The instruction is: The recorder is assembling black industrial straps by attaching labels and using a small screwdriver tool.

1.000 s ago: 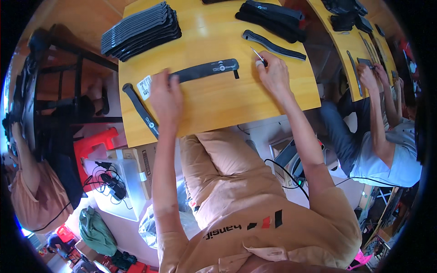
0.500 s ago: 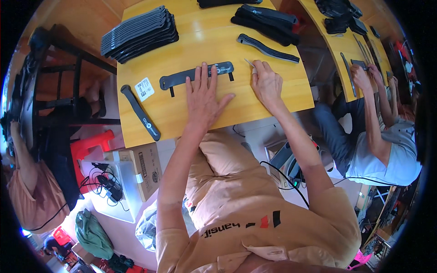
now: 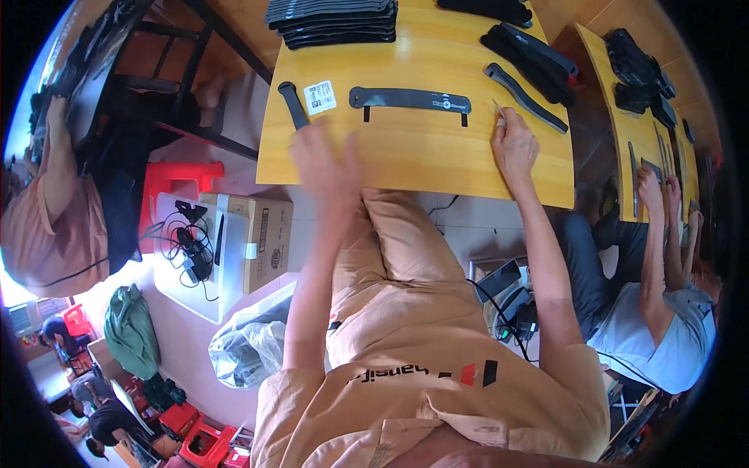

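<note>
My left hand (image 3: 324, 165), smeared by motion, covers the lower part of a dark grey strap (image 3: 292, 101) at the table's left; whether its fingers grip the strap cannot be made out. A white label sheet (image 3: 319, 97) lies right beside that strap. In the middle another grey strap (image 3: 409, 99) rests flat, its lower edge along two short black marks (image 3: 367, 115) on the table. My right hand (image 3: 516, 144) rests on the table to the right, fingers pinched round a thin pointed tool (image 3: 497, 106). Most of the tool is hidden by the fingers.
A tall stack of straps (image 3: 335, 22) stands at the back left of the yellow table (image 3: 437, 156). At the right lie a single curved strap (image 3: 524, 95) and a dark pile of straps (image 3: 521, 64). A co-worker's hands (image 3: 651, 187) are busy at the neighbouring table.
My left hand has lifted off the middle strap and moved left and nearer, onto the left strap. My right hand keeps its pinch. The whole view has shifted.
</note>
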`<move>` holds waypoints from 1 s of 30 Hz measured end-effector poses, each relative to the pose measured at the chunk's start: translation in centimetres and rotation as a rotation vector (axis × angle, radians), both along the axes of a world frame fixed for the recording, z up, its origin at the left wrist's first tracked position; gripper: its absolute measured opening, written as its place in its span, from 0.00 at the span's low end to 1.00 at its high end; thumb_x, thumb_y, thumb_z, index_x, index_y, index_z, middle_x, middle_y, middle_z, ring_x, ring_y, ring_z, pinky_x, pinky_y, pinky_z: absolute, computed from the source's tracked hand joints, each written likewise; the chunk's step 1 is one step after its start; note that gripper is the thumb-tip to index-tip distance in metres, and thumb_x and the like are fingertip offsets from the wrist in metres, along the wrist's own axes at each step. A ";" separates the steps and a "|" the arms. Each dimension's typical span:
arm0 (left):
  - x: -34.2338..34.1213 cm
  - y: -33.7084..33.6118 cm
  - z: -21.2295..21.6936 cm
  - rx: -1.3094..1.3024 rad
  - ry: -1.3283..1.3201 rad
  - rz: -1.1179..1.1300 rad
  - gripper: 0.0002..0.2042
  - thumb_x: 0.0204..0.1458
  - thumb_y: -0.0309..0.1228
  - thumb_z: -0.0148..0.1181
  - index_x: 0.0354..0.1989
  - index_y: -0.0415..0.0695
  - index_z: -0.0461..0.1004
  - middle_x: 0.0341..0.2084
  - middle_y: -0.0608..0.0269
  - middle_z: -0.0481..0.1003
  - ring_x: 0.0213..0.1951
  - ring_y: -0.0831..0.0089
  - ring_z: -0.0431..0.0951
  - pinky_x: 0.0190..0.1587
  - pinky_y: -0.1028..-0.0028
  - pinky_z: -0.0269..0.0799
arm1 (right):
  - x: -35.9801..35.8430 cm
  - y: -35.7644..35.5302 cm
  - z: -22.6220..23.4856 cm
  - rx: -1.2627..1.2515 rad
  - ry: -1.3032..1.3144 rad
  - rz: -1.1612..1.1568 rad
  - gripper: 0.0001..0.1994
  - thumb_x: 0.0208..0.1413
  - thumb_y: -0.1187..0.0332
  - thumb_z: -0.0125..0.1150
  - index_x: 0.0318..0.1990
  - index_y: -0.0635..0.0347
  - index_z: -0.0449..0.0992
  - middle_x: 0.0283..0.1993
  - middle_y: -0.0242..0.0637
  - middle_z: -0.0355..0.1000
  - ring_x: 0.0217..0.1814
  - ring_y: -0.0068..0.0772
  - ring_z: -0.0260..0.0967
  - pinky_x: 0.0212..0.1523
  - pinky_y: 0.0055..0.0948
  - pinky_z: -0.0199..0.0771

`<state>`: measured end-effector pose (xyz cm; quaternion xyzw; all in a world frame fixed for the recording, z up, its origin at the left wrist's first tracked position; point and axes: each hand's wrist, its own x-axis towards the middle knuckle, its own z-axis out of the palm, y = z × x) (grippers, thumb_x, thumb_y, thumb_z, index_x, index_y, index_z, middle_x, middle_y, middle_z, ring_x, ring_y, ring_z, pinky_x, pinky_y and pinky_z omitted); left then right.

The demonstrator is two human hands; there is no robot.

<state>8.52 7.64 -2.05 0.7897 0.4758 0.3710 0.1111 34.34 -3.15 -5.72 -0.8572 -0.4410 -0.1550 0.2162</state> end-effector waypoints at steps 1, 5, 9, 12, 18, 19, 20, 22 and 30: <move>-1.5 0.2 0.3 -0.004 0.022 0.115 0.20 0.44 0.36 0.58 0.43 0.37 0.65 0.37 0.48 0.67 0.44 0.52 0.65 0.44 0.63 0.62 | -0.1 -0.1 0.1 -0.012 -0.002 -0.006 0.03 0.47 0.70 0.50 0.31 0.56 0.67 0.29 0.42 0.70 0.25 0.49 0.69 0.24 0.44 0.68; -4.6 1.1 -0.3 -0.238 0.202 0.250 0.19 0.44 0.39 0.56 0.39 0.37 0.67 0.32 0.46 0.70 0.37 0.52 0.70 0.40 0.61 0.65 | 0.0 -0.2 0.0 0.016 -0.036 0.002 0.04 0.47 0.70 0.50 0.31 0.56 0.67 0.28 0.42 0.70 0.24 0.49 0.69 0.24 0.43 0.68; -6.1 2.6 -1.8 -0.298 0.271 0.256 0.16 0.43 0.37 0.55 0.32 0.34 0.66 0.25 0.40 0.72 0.30 0.45 0.72 0.36 0.56 0.66 | -0.1 -0.1 -0.3 0.046 -0.064 0.031 0.04 0.47 0.70 0.51 0.31 0.57 0.67 0.26 0.44 0.70 0.25 0.50 0.69 0.24 0.43 0.68; -8.3 2.9 -2.7 -0.742 -0.198 0.110 0.12 0.48 0.35 0.47 0.29 0.36 0.66 0.17 0.53 0.69 0.18 0.67 0.69 0.22 0.70 0.65 | -0.2 0.0 -0.3 0.014 -0.031 0.021 0.04 0.46 0.71 0.51 0.30 0.58 0.66 0.26 0.45 0.70 0.26 0.51 0.69 0.25 0.45 0.68; -9.1 -4.0 0.8 -1.100 -1.095 -0.186 0.12 0.55 0.35 0.39 0.37 0.40 0.65 0.11 0.70 0.59 0.10 0.85 0.51 0.11 0.85 0.44 | 0.5 -0.9 0.1 0.004 0.150 0.032 0.09 0.51 0.65 0.48 0.36 0.58 0.70 0.32 0.45 0.71 0.31 0.51 0.69 0.32 0.44 0.67; -9.3 -4.9 0.8 -1.115 -1.220 -0.226 0.14 0.56 0.37 0.38 0.39 0.39 0.64 0.10 0.72 0.56 0.10 0.84 0.50 0.11 0.85 0.44 | -0.3 -0.7 0.7 -0.007 0.151 0.060 0.09 0.51 0.65 0.48 0.36 0.58 0.70 0.32 0.45 0.71 0.31 0.51 0.69 0.32 0.44 0.67; -9.5 -5.4 0.4 -1.139 -1.301 -0.314 0.18 0.58 0.41 0.34 0.41 0.38 0.63 0.12 0.71 0.56 0.11 0.84 0.50 0.11 0.84 0.44 | -1.5 -0.9 1.7 0.103 0.178 0.118 0.12 0.52 0.64 0.46 0.40 0.58 0.70 0.32 0.46 0.71 0.32 0.50 0.69 0.33 0.42 0.66; -8.9 -6.5 -0.2 -1.169 -1.402 -0.345 0.19 0.59 0.42 0.33 0.42 0.38 0.63 0.14 0.69 0.58 0.12 0.83 0.52 0.12 0.85 0.45 | -2.7 -1.9 1.8 0.248 0.269 0.298 0.16 0.53 0.64 0.42 0.46 0.58 0.70 0.24 0.42 0.69 0.30 0.39 0.69 0.33 0.33 0.64; -7.3 -8.6 1.6 -1.308 -1.488 -0.395 0.15 0.58 0.37 0.40 0.44 0.37 0.63 0.27 0.56 0.72 0.25 0.73 0.74 0.26 0.81 0.73 | -16.2 -4.9 9.2 -0.016 1.063 0.751 0.17 0.49 0.77 0.45 0.48 0.61 0.69 0.24 0.35 0.66 0.23 0.25 0.59 0.25 0.21 0.61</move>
